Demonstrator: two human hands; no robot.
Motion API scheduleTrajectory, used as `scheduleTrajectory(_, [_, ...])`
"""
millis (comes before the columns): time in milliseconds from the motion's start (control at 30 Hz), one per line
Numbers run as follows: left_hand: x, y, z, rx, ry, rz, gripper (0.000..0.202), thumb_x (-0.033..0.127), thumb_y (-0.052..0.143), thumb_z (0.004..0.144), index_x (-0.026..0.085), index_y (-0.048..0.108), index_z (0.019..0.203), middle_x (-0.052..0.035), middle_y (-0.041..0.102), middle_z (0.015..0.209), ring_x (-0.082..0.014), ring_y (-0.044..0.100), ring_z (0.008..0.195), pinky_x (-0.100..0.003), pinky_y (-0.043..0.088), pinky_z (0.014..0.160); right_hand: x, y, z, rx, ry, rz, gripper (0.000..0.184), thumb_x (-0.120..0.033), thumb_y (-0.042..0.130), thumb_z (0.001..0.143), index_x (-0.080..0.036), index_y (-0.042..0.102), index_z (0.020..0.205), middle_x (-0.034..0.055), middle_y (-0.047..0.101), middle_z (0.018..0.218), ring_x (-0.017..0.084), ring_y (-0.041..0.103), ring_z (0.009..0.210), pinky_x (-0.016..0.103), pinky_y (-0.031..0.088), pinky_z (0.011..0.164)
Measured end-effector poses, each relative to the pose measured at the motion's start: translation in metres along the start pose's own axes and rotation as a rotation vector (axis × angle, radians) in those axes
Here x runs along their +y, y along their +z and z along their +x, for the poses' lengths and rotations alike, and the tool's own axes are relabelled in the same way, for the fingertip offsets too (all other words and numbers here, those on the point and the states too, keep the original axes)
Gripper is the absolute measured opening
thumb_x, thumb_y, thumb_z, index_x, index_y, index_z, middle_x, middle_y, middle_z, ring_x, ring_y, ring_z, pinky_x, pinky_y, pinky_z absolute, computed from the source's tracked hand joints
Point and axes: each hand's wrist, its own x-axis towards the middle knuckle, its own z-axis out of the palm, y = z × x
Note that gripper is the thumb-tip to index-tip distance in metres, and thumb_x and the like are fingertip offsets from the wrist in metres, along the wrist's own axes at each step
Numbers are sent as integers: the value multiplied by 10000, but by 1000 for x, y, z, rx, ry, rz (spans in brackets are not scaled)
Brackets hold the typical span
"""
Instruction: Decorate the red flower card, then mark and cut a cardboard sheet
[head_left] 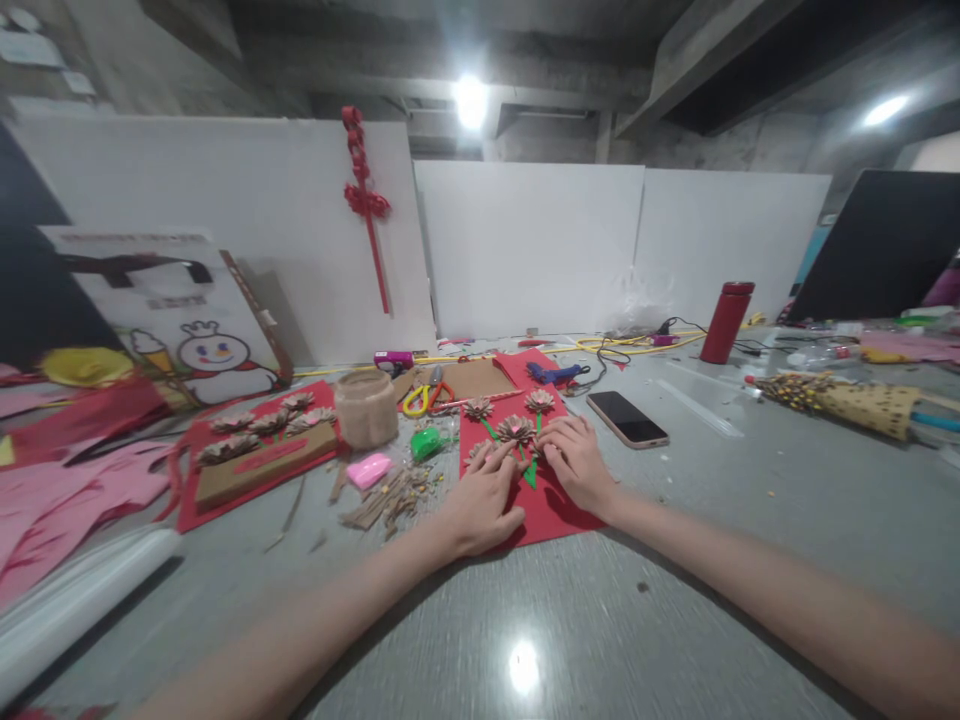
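Note:
A red sheet lies before me with brown cardboard-petal flowers and green stems on it. Some flowers have pink centres. My left hand rests on the sheet's left side, fingers stretched over the lower left flower and thumb apart; it partly hides that flower. My right hand lies on the right side, its fingers loosely bent with the tips by the stems and the middle flower. I see nothing held in either hand, though what lies beneath the right palm is hidden.
Left of the sheet are cardboard scraps, a pink clay packet, a green clay packet, a brown jar and yellow-handled scissors. A blue glue gun, phone and red bottle are beyond my right hand.

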Motion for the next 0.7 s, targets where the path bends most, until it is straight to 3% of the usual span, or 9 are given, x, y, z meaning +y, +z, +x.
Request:
scheduleTrajectory(333, [0,1,0,-11,10,-39,505,256,397,665,124,333,1149,-124,372,1236,-211,107,1234,-427,90,992,-2,-1,0,-4,-3,-9,225,-193,337,808,-199,549,731,13,579,857,158,440,905,382,181,907])
scheduleTrajectory(467, [1,0,0,98,-38,-63,475,214,395,664,129,337,1129,-110,273,1302,-218,116,1229,-428,98,997,-2,0,0,-3,-4,-13,191,-179,347,790,-203,535,768,13,582,855,164,440,932,391,177,918])
scheduleTrajectory(600, [-1,5,0,220,-181,-55,373,159,375,669,105,388,1037,-137,318,1256,-235,107,1227,-437,145,988,-2,2,-1,-34,-10,-31,169,-153,369,742,-196,494,847,30,581,880,182,430,985,433,139,943])
scheduleTrajectory(700, [-2,8,0,244,-219,-30,365,155,388,662,96,388,1022,-148,330,1235,-243,100,1227,-437,151,988,-5,2,-3,-102,-73,-55,198,-141,375,713,-178,458,888,51,574,941,190,402,1047,468,55,963])
